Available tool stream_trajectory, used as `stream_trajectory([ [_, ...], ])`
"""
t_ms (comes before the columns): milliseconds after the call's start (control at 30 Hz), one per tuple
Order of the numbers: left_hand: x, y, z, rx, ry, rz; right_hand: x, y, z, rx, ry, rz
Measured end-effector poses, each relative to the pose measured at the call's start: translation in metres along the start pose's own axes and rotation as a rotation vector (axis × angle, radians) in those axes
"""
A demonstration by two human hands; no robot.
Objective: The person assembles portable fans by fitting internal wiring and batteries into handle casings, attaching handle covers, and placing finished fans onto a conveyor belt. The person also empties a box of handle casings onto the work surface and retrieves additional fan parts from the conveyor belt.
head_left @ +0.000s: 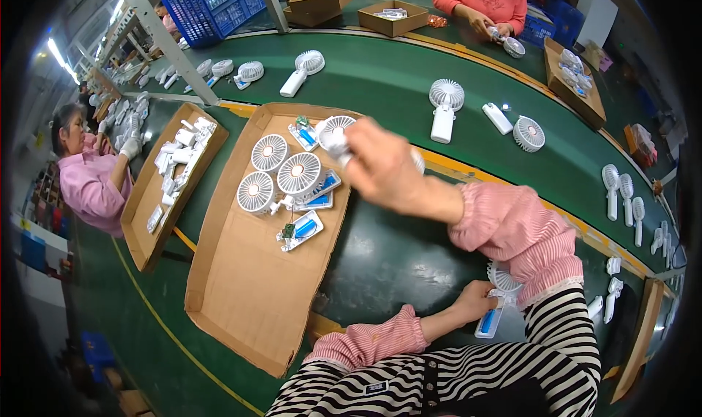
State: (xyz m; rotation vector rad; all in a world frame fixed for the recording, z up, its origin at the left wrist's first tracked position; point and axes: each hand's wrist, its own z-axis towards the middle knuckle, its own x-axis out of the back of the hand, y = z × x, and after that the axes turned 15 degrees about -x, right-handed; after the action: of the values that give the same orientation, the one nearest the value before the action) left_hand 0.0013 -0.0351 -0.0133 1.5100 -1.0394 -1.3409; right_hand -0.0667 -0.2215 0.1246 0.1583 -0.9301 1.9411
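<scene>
My right hand, blurred by motion, reaches over the near cardboard tray. Its fingers close on a white handheld fan near the tray's far right corner; part of that fan is behind the fingers. Low on the right, my left hand grips another white fan, whose opened handle shows a blue battery. My right sleeve partly covers that fan's round head. Inside the tray lie several fan heads and opened handles with blue batteries and green circuit boards.
A green conveyor curves across the back, carrying finished-looking fans. Left of my tray stands another cardboard tray of white parts. A co-worker in pink works at left; another in red sits across. Fan parts lie at far right.
</scene>
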Motion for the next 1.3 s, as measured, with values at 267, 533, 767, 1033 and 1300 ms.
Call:
stream_trajectory([
  [267,-0.011,-0.044,-0.001,-0.140,-0.059,0.086,-0.094,-0.069,-0.043,0.032,-0.216,0.267],
  [533,-0.001,-0.041,0.001,-0.133,-0.048,-0.145,-0.135,-0.058,-0.013,-0.231,-0.151,0.333],
  [767,-0.002,-0.031,-0.002,-0.156,0.101,-0.345,-0.106,-0.031,-0.011,-0.166,-0.271,-0.046],
  [1033,-0.002,0.016,-0.001,0.164,-0.007,-0.027,0.140,0.155,-0.036,-0.638,0.218,-0.910],
  [1300,-0.007,0.017,0.002,0.235,0.035,-0.085,0.293,0.238,-0.114,-1.308,0.073,-1.103],
])
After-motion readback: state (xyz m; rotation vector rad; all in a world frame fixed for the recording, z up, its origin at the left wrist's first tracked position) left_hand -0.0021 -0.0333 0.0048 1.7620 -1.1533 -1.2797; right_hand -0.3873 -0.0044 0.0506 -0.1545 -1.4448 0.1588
